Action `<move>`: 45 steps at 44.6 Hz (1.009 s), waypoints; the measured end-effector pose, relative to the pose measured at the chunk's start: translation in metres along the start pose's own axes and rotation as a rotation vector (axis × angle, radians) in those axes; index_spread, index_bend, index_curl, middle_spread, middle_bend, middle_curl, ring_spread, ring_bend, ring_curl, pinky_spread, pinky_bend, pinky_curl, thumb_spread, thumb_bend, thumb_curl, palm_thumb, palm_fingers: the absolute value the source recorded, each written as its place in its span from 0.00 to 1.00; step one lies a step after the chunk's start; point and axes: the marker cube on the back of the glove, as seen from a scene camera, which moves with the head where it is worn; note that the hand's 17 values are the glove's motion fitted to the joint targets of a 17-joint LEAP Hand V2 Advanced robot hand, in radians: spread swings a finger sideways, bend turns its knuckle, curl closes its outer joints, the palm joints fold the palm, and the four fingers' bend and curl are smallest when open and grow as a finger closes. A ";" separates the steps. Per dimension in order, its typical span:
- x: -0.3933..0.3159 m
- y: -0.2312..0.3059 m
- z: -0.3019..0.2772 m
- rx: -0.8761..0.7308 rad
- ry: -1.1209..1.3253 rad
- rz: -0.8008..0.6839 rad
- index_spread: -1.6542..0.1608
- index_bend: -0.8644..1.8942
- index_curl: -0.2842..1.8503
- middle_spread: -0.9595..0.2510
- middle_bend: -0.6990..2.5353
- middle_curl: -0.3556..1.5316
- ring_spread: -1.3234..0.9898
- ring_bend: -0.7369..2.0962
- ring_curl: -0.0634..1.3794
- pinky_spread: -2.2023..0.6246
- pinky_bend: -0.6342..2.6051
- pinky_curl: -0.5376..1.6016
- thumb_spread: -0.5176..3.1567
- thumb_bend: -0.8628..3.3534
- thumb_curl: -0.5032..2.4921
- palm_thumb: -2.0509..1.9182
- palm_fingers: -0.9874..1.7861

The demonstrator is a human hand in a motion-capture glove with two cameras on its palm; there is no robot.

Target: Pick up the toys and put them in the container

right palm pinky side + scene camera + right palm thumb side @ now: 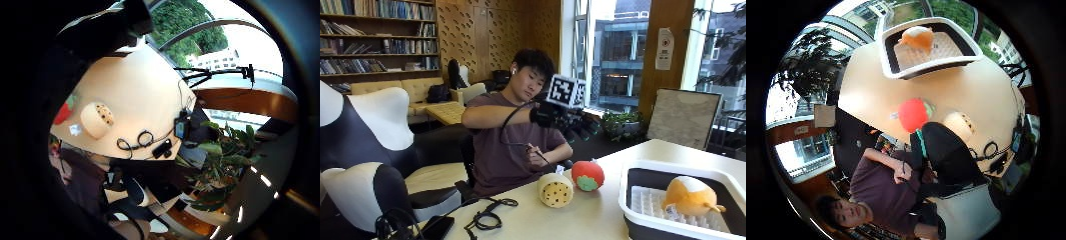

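A black cable [485, 218] is lying coiled on the counter [586, 220], well apart from the fingers. Behind the seated person, black-and-white chairs [366, 145] are standing, bookshelves [380, 35] are lining the wall, and potted plants [623, 122] are sitting by the window.

R hand in black glove [554, 117]: up in the air at chest height, holds nothing | fingers hang down, a bit bent, relaxed | R arm: elbow out to the side, forearm lies flat across the chest | bare L hand [537, 155]: low by the tummy, fingers curled.
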 end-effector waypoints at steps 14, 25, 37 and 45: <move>-0.032 0.010 0.201 -0.313 0.039 -0.105 0.79 0.33 0.18 0.86 0.26 0.33 0.59 0.44 0.29 0.79 0.54 0.44 0.49 0.20 0.29 0.53 0.27; -0.027 -0.010 0.212 -0.138 -0.125 -0.180 0.77 0.38 0.20 0.78 0.32 0.36 0.51 0.59 0.35 0.72 0.53 0.42 0.50 0.24 0.31 0.61 0.57; -0.030 -0.023 0.117 -0.052 -0.186 -0.209 0.72 0.47 0.24 0.60 0.44 0.46 0.43 0.67 0.44 0.67 0.53 0.45 0.39 0.26 0.39 0.69 0.75; -0.013 -0.045 -0.032 0.147 -0.113 -0.105 0.69 0.53 0.28 0.55 0.50 0.52 0.41 0.69 0.48 0.66 0.54 0.47 0.34 0.25 0.42 0.69 0.74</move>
